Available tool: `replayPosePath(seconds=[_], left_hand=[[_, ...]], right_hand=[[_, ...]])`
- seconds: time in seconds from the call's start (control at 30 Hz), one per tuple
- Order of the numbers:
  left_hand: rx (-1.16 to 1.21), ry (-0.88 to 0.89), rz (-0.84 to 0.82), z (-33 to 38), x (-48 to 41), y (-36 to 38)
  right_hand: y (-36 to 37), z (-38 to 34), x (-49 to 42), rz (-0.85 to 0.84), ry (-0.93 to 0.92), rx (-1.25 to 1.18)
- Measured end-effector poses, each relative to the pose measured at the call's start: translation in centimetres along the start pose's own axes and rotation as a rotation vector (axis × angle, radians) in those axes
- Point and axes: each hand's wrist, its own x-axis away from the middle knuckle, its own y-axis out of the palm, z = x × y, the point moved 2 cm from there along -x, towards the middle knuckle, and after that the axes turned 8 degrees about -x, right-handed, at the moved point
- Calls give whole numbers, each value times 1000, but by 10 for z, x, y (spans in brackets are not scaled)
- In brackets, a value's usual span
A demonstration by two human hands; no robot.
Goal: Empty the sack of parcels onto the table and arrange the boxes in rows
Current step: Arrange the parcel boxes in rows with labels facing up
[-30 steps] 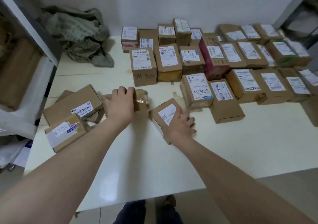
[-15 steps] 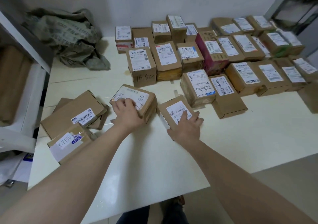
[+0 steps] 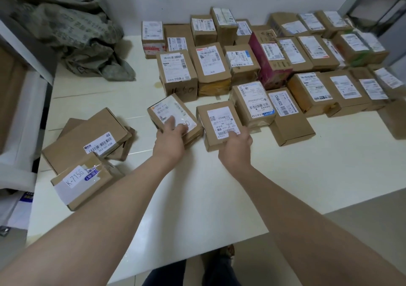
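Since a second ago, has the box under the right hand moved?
Yes. The QR-label box under the right hand slid away from the person and turned square, closing on the blue-tagged box in the front row.

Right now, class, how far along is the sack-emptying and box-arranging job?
Done: the sack lies crumpled back left; rows of boxes fill the table's right. In hand: left hand rests on the glossy-label box, right hand on the QR-label box, by the front row. Left: loose boxes near the left edge, like the K-7156 box.

Label print on the far boxes (image 3: 312, 50) is blurred beyond reading; rightmost box (image 3: 394, 121) cropped by the frame edge; lowest flat box (image 3: 71, 124) largely hidden beneath another.
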Motion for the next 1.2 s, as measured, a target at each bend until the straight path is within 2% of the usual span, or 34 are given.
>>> replayPosePath(seconds=[0.1, 0.17, 0.27, 0.37, 0.47, 0.57, 0.67, 0.73, 0.83, 1.0, 1.1, 1.2], left_hand=[[9, 80, 18, -5, -1, -2], [-65, 106, 32, -7, 0, -4], [-244, 45, 74, -1, 4, -11], [-360, -26, 148, 0, 14, -32], [-433, -218, 174, -20, 31, -57], [-440, -517, 169, -46, 63, -74], [-182, -829, 114, -72, 97, -73], [-66, -873, 128, -77, 114, -65], [-82, -769, 150, -56, 127, -54], [-2, -442, 108, 19, 128, -33], [-43, -193, -111, 54, 126, -26], [77, -126, -273, 56, 120, -30]], right_hand=[[-5, 3, -9, 5, -35, -96], [-8, 3, -9, 35, -72, -59], [-10, -10, 0, 152, -160, -21], [-8, -39, 8, 90, -274, -60], [-1, -67, 19, -83, -349, -78], [6, -79, 37, -245, -392, -148], [12, -70, 58, -345, -453, -145], [15, -60, 69, -423, -443, -143], [13, -46, 80, -552, -296, -215], [-8, -32, 90, -851, 341, -707], [-20, -15, 81, -904, 510, -828], [-26, 1, 76, -929, 553, -836]])
